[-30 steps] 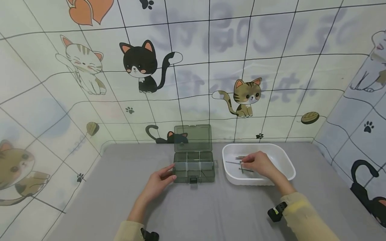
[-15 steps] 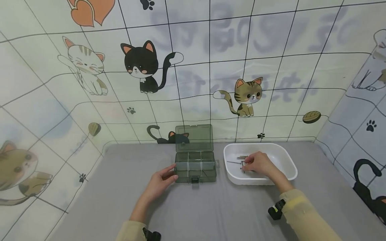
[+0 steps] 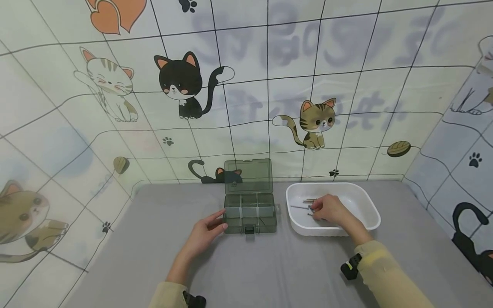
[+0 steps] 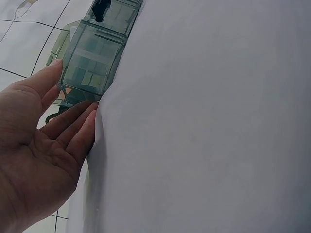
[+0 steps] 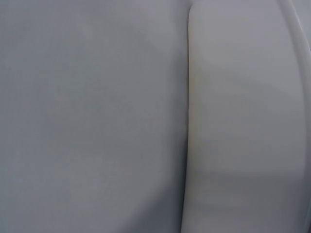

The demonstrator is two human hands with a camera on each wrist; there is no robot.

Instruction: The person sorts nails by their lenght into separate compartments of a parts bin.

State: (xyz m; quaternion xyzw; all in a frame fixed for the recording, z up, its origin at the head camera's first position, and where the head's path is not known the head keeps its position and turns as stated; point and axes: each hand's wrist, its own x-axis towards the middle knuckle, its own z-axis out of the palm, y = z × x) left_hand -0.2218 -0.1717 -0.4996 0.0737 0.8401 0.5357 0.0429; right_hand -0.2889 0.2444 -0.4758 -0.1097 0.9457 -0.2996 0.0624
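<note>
A translucent green compartment box [image 3: 249, 229] stands with its lid [image 3: 248, 176] raised behind it. My left hand [image 3: 202, 235] rests against the box's left side, its fingers fairly straight; the left wrist view shows the fingertips [image 4: 90, 109] touching that end of the box. My right hand [image 3: 332, 210] is down inside a white tray [image 3: 363, 209], its thumb and fingertips pinching a thin metal nail, mostly hidden. Other nails [image 3: 298, 207] lie just left of those fingers. Only the tray's outer wall [image 5: 243, 121] and the cloth appear in the right wrist view.
Grey cloth [image 3: 246, 273] covers the table. A cat-printed sheet [image 3: 246, 107] hangs behind and at both sides, close to the raised lid. Clear dividers [image 3: 248, 211] split the box, and a thin dark piece [image 3: 262, 221] lies in its front right compartment.
My right fingertips have shifted slightly among the nails, and the nail that stood out below them is now largely covered. The left hand and the box stay together.
</note>
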